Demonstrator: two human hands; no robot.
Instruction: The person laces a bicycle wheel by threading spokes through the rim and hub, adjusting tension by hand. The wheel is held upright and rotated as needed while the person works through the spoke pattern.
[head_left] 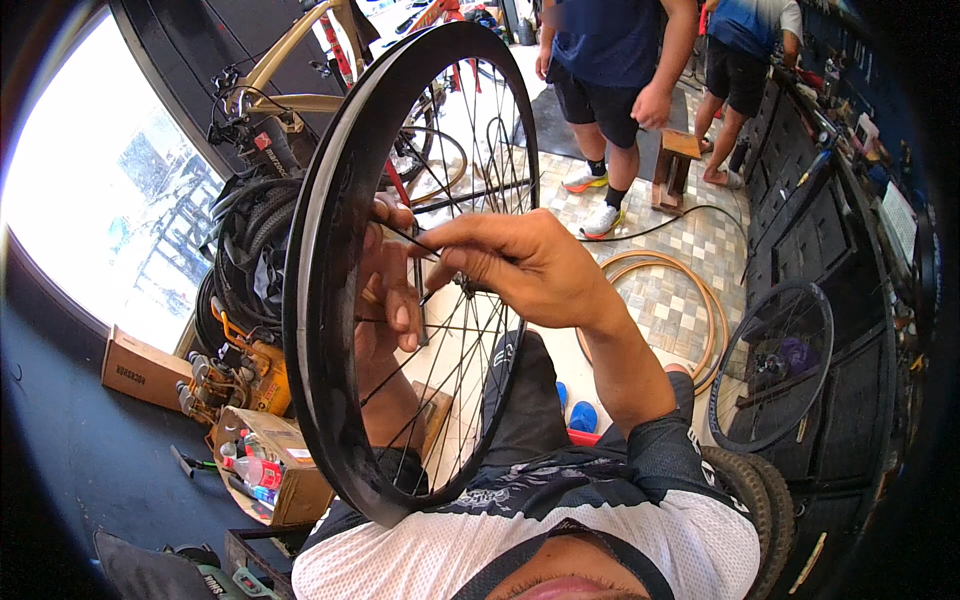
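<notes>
A black deep-rimmed bicycle wheel [335, 290] stands upright in front of me, leaning towards my chest, its thin black spokes running to the hub [467, 284]. My right hand [535, 262] comes in from the right, thumb and forefinger pinched on a thin black spoke [432, 250]. Past the rim's inner side, my left hand [385, 290] shows with bent fingers close to that same spoke. The rim and spokes partly cover it. A slim dark bar [421, 300] runs beside its fingertips; what those fingers hold cannot be made out.
Stacked black tyres [250, 240] and an orange machine [265, 375] stand left, near a cardboard box of bottles [290, 460]. Tan tyres [700, 280] lie on the tiled floor. Another rim [822, 350] leans against dark drawers at right. Two people stand ahead near a wooden stool [676, 165].
</notes>
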